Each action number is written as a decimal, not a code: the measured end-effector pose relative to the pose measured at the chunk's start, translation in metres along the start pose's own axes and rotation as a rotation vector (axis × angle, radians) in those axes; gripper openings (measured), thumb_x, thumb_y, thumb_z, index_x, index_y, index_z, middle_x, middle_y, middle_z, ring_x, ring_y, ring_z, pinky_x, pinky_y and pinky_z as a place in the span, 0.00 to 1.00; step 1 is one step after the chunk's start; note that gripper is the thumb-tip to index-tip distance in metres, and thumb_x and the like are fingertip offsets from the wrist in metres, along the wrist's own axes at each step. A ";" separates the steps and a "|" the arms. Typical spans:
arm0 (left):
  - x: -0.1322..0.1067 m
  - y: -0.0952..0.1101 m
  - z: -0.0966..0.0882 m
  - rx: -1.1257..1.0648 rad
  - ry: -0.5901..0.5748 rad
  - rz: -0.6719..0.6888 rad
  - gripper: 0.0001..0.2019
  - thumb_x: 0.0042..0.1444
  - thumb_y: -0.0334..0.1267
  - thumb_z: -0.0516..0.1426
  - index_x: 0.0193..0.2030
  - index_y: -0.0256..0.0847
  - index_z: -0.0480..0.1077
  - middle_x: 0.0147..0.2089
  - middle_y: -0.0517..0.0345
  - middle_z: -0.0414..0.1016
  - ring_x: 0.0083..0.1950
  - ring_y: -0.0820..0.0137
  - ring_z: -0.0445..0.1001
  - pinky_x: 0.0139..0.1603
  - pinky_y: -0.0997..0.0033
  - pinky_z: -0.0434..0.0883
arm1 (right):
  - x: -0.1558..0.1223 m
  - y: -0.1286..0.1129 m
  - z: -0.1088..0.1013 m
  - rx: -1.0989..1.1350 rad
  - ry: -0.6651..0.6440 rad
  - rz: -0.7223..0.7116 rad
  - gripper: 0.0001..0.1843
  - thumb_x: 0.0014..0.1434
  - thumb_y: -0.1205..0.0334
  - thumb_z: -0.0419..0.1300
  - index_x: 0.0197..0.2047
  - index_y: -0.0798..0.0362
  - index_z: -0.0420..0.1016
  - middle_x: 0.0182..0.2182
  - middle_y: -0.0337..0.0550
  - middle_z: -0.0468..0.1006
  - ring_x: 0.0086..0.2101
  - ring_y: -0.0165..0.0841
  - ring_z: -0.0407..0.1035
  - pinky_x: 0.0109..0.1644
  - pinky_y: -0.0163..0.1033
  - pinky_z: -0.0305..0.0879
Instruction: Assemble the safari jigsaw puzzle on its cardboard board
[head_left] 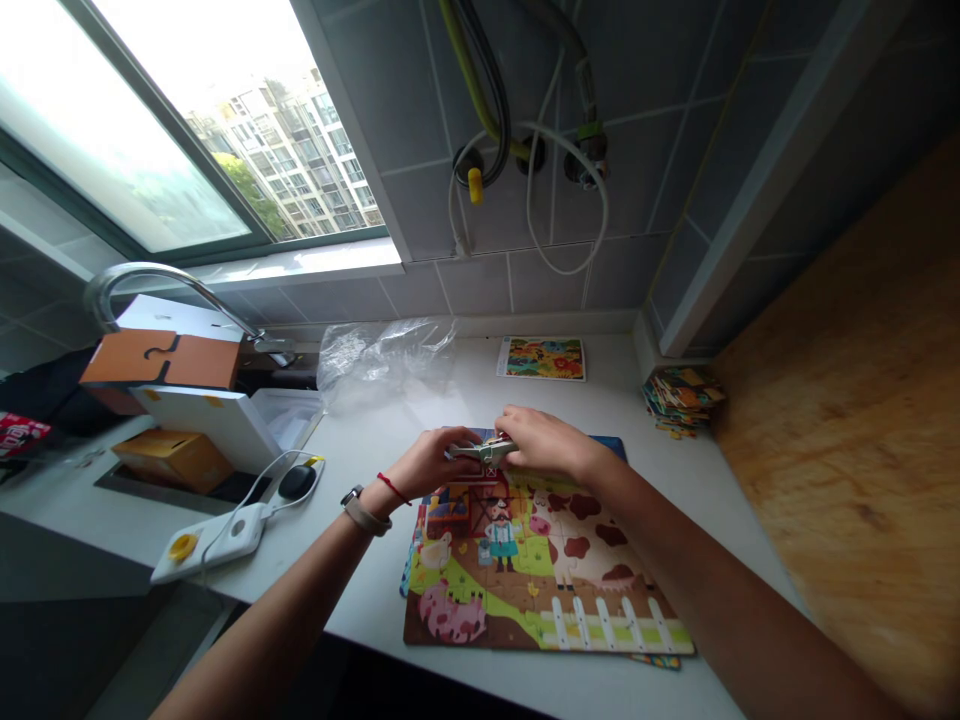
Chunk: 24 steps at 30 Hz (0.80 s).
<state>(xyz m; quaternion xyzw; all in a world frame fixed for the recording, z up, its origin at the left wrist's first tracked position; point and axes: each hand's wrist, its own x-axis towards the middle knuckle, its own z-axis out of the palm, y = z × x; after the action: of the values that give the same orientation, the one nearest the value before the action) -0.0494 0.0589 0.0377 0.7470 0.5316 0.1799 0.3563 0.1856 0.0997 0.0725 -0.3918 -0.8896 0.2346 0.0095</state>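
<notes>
A farm jigsaw puzzle [517, 590] lies on the counter, showing a farmer, a cow, a pig, a hen and a white fence. Over its far edge, my left hand [430, 462] and my right hand [546, 440] meet, fingers closed on pale grey-backed jigsaw pieces [491, 453]. The pieces are tilted, their backs partly facing me; how many there are, I cannot tell. My hands and right forearm cover some of the puzzle's upper part. Another colourful layer peeks out beneath its left and bottom edges.
A picture card [541, 358] lies near the wall, and a stack of puzzle pieces [681, 400] sits at the right corner. Crumpled clear plastic [382, 360] is behind on the left. A power strip [214, 545], boxes [176, 460] and a faucet [180, 275] stand farther left.
</notes>
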 end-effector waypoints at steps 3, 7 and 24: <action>-0.003 -0.003 -0.001 -0.015 -0.028 -0.015 0.10 0.56 0.39 0.65 0.43 0.38 0.81 0.33 0.58 0.81 0.34 0.68 0.76 0.34 0.75 0.69 | -0.001 0.001 -0.001 0.079 -0.034 0.000 0.07 0.61 0.68 0.66 0.44 0.53 0.80 0.42 0.49 0.82 0.39 0.39 0.74 0.36 0.39 0.57; -0.005 -0.011 -0.001 -0.081 -0.046 -0.047 0.11 0.56 0.44 0.66 0.36 0.36 0.79 0.29 0.59 0.78 0.30 0.70 0.71 0.31 0.75 0.66 | 0.000 0.003 -0.003 0.206 -0.027 -0.023 0.08 0.61 0.63 0.69 0.45 0.53 0.80 0.40 0.48 0.82 0.38 0.39 0.73 0.35 0.37 0.58; 0.015 -0.036 0.005 -0.605 0.121 -0.147 0.40 0.46 0.54 0.75 0.60 0.37 0.66 0.38 0.52 0.84 0.37 0.63 0.85 0.40 0.66 0.81 | 0.020 0.029 0.013 0.880 0.370 0.006 0.28 0.59 0.44 0.70 0.55 0.54 0.78 0.54 0.53 0.81 0.51 0.47 0.76 0.54 0.47 0.71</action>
<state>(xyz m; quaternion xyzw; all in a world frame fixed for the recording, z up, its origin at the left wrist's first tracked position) -0.0647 0.0775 0.0066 0.5549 0.5266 0.3478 0.5420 0.1897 0.1251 0.0455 -0.3883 -0.6879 0.5155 0.3322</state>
